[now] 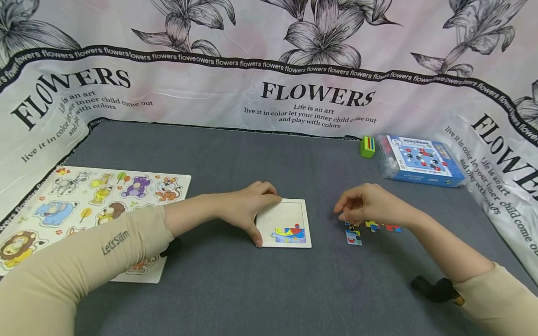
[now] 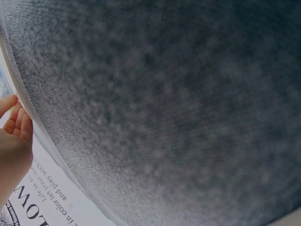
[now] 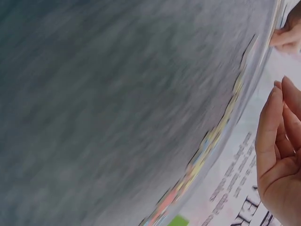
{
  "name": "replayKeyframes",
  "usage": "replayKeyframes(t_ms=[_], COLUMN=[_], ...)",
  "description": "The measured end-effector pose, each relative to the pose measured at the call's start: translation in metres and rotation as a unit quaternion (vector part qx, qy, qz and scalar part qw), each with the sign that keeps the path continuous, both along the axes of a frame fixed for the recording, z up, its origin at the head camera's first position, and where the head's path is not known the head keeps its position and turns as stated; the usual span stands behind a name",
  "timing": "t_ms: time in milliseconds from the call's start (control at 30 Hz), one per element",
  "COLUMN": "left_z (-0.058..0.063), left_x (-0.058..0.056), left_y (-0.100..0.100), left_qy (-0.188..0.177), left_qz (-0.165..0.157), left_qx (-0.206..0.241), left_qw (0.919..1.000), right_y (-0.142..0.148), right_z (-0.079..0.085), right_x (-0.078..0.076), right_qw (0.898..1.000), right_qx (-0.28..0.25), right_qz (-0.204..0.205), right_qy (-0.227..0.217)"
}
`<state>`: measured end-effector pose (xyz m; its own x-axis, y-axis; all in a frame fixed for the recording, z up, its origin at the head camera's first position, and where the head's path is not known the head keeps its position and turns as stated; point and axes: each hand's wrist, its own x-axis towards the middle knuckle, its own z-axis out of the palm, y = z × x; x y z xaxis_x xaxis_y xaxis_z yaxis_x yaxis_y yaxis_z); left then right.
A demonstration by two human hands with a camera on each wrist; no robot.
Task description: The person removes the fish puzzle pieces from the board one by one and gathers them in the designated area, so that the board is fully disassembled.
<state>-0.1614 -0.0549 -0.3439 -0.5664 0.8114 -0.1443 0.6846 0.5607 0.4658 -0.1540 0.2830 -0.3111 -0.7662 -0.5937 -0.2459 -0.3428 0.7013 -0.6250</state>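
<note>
My left hand (image 1: pixel 248 205) grips the left side of a small white puzzle board (image 1: pixel 294 210), thumb at the near corner and fingers at the far edge. Joined jigsaw pieces (image 1: pixel 290 235) in blue, yellow and red fill part of the board's near right area. To the right, my right hand (image 1: pixel 374 205) hovers over loose jigsaw pieces (image 1: pixel 354 237), its fingers loosely bent with tips close to the thumb. No piece shows between those fingertips in the right wrist view, where the hand (image 3: pixel 282 141) appears beside the row of pieces (image 3: pixel 202 155).
A large animal puzzle board (image 1: pixel 138 275) lies at the left, partly under the left forearm. At the back right stand a clear and blue box (image 1: pixel 424 161) and a green block with coloured stripes (image 1: pixel 367 147). A flower-printed cloth (image 1: pixel 201 93) hangs behind the grey table (image 1: pixel 252 294).
</note>
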Motion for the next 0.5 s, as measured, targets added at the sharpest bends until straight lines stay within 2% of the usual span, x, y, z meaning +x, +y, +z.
replayKeyframes(t_ms=[500], left_z=[0.001], left_x=[-0.002], left_y=[-0.001], left_qy=[-0.006], left_qz=[0.003], left_qx=[-0.002], left_qw=[1.0], right_y=[-0.062], right_z=[-0.005], right_x=[0.007], right_qw=[0.999], right_qx=[-0.024], right_qz=[0.035], right_qy=[0.003])
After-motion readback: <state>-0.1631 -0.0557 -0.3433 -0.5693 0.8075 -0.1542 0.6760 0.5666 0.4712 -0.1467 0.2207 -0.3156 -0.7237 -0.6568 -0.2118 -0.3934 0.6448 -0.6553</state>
